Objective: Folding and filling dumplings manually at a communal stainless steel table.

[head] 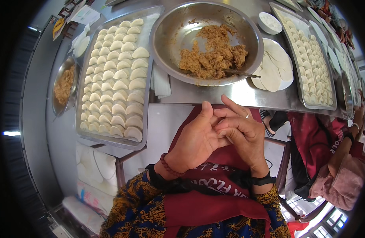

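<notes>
My left hand [194, 139], with a red bead bracelet at the wrist, is palm up above my lap, just off the table's edge. My right hand [245, 131], wearing a ring, lies against its fingers; the fingers of both overlap, and no object shows between them. Beyond them stands a large steel bowl [170, 53] with brown filling [212, 56] and the handle of a metal utensil [243, 73]. Round dough wrappers [271, 68] lie stacked on a plate right of the bowl. A metal tray [145, 119] to the left holds rows of folded dumplings [120, 74].
A second dumpling tray [307, 104] and a small white bowl [270, 23] with white contents are at the right. Another bowl of filling [63, 86] is at far left. A folded cloth [161, 81] lies between tray and bowl. A co-worker's arm [340, 154] is at the right.
</notes>
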A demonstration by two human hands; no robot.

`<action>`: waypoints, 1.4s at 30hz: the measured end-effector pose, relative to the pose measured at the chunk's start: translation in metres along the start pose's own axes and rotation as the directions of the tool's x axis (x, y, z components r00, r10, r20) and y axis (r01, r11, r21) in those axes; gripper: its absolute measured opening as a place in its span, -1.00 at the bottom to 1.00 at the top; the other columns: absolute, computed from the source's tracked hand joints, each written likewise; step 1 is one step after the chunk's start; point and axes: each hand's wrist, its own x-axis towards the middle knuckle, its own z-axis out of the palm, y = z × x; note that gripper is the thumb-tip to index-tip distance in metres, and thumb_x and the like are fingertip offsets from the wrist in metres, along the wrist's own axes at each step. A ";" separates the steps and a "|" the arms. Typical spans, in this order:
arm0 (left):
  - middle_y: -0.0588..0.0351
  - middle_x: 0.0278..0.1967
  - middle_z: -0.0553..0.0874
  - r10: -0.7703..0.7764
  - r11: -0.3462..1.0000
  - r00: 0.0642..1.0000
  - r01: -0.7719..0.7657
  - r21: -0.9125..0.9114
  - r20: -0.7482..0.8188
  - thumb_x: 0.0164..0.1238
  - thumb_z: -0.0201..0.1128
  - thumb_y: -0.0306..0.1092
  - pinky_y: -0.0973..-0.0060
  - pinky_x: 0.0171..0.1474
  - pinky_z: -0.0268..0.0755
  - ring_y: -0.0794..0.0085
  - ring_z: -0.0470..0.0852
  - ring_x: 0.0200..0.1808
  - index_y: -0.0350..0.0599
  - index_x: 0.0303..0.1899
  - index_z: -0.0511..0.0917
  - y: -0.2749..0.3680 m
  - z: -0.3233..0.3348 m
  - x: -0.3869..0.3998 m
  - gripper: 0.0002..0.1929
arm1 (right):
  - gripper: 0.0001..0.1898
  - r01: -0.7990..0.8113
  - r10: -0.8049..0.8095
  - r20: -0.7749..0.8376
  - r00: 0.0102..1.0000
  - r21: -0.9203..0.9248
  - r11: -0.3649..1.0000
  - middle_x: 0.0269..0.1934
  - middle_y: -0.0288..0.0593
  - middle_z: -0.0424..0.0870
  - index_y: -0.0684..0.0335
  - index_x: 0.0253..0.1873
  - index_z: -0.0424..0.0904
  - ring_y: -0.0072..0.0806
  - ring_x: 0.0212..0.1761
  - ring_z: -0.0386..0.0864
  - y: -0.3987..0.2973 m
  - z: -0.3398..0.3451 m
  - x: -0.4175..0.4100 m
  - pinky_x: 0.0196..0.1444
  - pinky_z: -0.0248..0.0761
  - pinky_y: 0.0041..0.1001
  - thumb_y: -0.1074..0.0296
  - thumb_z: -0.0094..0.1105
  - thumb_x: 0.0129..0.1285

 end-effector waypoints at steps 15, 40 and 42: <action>-0.03 0.24 0.55 0.065 0.996 0.997 -0.063 -0.069 0.031 0.67 -0.29 0.16 0.11 0.41 0.25 0.21 0.51 0.27 -0.23 0.30 0.39 -0.007 -0.004 0.002 -0.38 | -0.82 0.045 -0.040 -0.054 0.998 0.082 0.996 0.10 -0.06 0.74 0.27 -0.12 0.78 -0.13 0.50 0.35 0.006 -0.001 -0.002 0.45 0.28 -0.29 0.56 0.37 0.16; 0.01 0.17 0.61 0.115 0.993 0.993 -0.115 0.012 0.015 0.68 -0.03 -0.19 0.10 0.38 0.39 0.27 0.58 0.23 -0.24 0.21 0.50 -0.009 -0.011 -0.004 -0.65 | -0.68 -0.035 0.076 -0.166 0.983 0.233 0.972 0.25 -0.02 0.64 0.24 0.04 0.76 -0.14 0.52 0.33 0.009 0.004 -0.004 0.53 0.12 -0.21 0.51 0.41 0.15; 0.03 0.17 0.61 0.112 0.994 0.993 -0.112 -0.006 0.021 0.68 -0.03 -0.20 0.11 0.39 0.38 0.27 0.57 0.24 -0.23 0.21 0.50 -0.010 -0.012 -0.003 -0.66 | -0.65 -0.035 0.079 -0.156 0.985 0.266 0.963 0.27 -0.04 0.63 0.23 0.07 0.75 -0.13 0.52 0.32 0.010 0.004 -0.004 0.54 0.13 -0.21 0.52 0.41 0.15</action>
